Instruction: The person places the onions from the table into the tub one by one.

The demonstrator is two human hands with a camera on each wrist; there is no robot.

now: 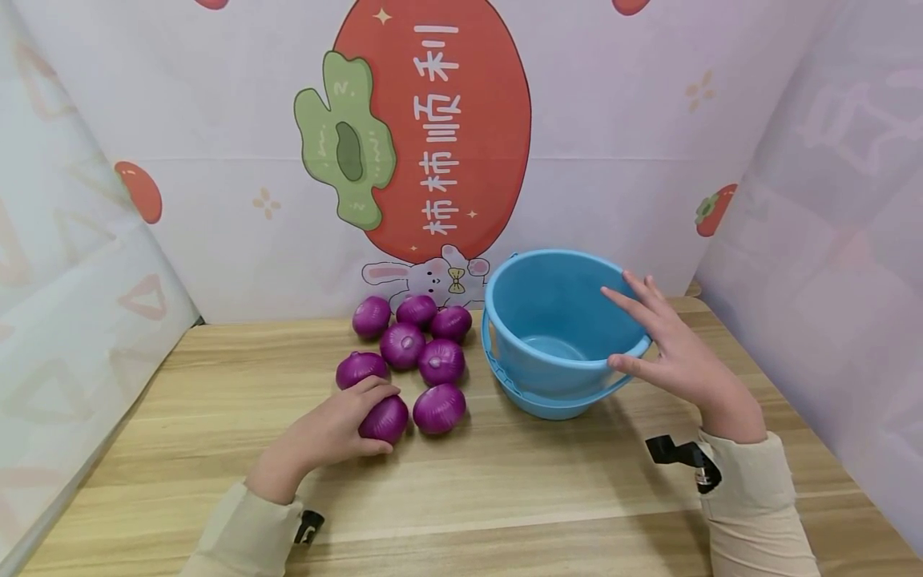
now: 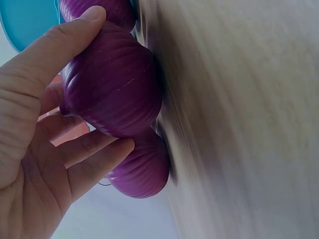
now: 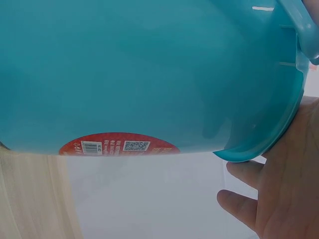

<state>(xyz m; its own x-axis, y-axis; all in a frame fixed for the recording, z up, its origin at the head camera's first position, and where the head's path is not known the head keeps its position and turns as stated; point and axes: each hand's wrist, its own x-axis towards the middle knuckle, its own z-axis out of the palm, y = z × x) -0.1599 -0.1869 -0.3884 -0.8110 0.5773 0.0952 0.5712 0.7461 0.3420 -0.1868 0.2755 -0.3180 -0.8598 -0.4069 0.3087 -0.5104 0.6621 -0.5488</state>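
Note:
A blue bucket (image 1: 562, 393) stands tilted towards me on the table, its handle hanging down at the front. My right hand (image 1: 671, 353) rests against the bucket's right rim, fingers spread and fairly straight, the thumb lying at the rim. In the right wrist view, the bucket's outer wall (image 3: 149, 74) fills most of the picture. My left hand (image 1: 335, 425) holds a purple onion (image 1: 385, 419), with the thumb on one side and the fingers round the other. Close over the tabletop, that onion (image 2: 112, 82) hides part of another onion (image 2: 144, 169).
Several more purple onions (image 1: 402, 345) lie grouped left of the bucket, with one onion (image 1: 440, 409) just right of the held one. A printed cloth backdrop (image 1: 598, 160) rises behind the wooden table (image 1: 461, 513), and side cloths flank it.

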